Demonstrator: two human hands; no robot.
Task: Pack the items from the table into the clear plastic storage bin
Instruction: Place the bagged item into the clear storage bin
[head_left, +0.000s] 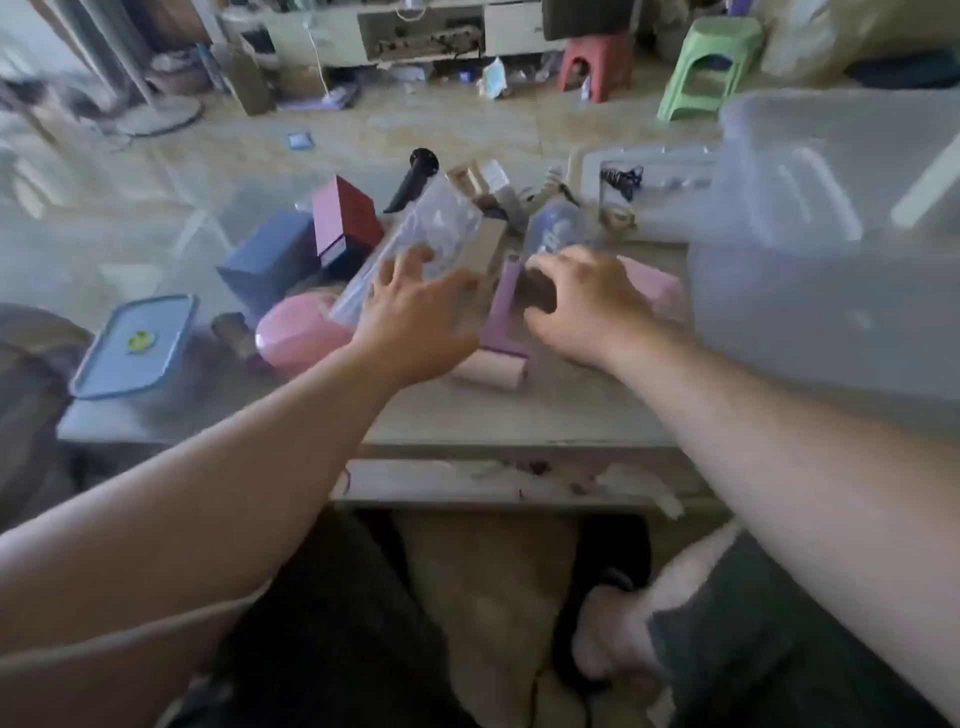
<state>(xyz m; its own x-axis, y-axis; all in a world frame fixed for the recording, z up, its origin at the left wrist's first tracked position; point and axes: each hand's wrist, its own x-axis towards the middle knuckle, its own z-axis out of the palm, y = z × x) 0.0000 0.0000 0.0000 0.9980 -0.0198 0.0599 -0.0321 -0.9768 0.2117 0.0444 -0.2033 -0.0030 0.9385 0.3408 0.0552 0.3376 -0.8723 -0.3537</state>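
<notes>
A: Where's the big clear plastic storage bin (810, 270)?

B: On the right side of the pale wooden table (509, 415), tipped a bit, blurry. Nothing to make out inside.

A: And the left hand (415, 322)?

B: Over the middle of the pile, fingers spread wide. Fingertips on or just above a long clear plastic packet (415, 244). Too blurry to say if touching.

A: Right hand (587, 301)?

B: Fingers loosely bent, thumb held apart. Hovering by the top of a purple lint roller (501, 322) and in front of a see-through bottle with blue print (556, 223). Not gripping anything.

A: What else on the table?

B: Lots! A pink rounded plastic case (296, 332) near the left hand. A dark blue box (270, 260) beside a red box (345, 218). A flat container with a blue lid (140, 343) at the far left edge. A black handle-shaped thing (413, 176) at the back. A pink flat pack (654, 286) tucked under the right hand, close to the bin.

A: On the floor behind?

B: A red plastic stool (597, 62) and a green plastic stool (711, 62), side by side.
</notes>
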